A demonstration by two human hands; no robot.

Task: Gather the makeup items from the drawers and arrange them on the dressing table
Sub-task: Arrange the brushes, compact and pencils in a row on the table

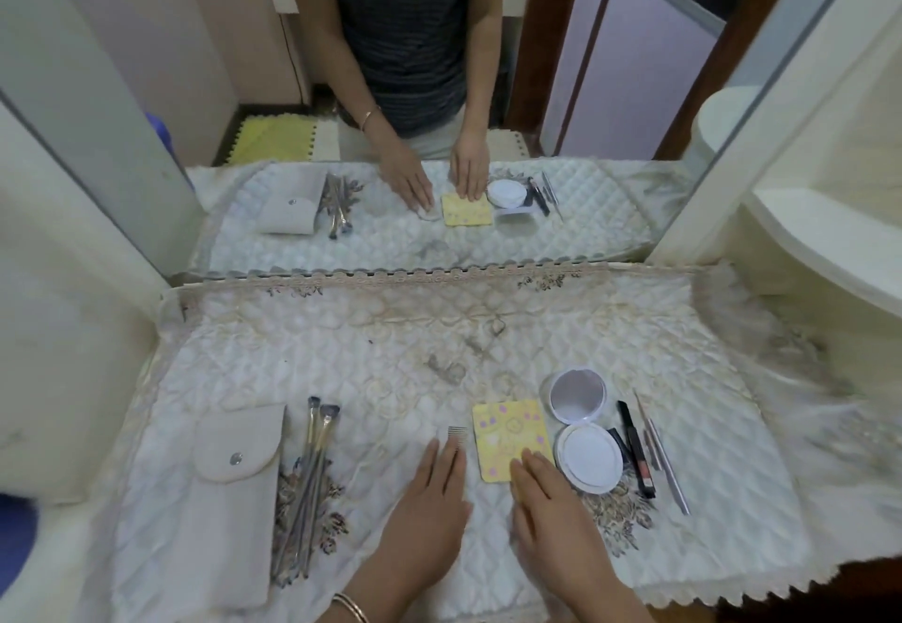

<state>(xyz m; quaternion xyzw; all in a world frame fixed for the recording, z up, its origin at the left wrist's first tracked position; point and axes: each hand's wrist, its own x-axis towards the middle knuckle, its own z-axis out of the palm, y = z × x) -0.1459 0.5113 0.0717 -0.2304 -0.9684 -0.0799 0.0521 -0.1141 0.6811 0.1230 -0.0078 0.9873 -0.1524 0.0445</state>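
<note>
My left hand (432,500) lies flat with straight fingers over a small comb-like tool (457,437) on the quilted table cover (390,344). My right hand (546,500) rests flat, fingertips on the lower edge of a yellow patterned palette (510,432). Right of the palette an open round white compact (583,432) shows its mirror and puff. Beyond it lie a black mascara tube (634,446) and thin metal tools (664,456). At the left lie several makeup brushes (312,476) beside a beige snap pouch (234,490).
A large mirror (415,85) stands at the back of the table and reflects the person and the items. White cabinet panels (73,329) flank the left side, and curved white shelves (830,241) stand on the right. The cover's lace edge (707,593) hangs over the front.
</note>
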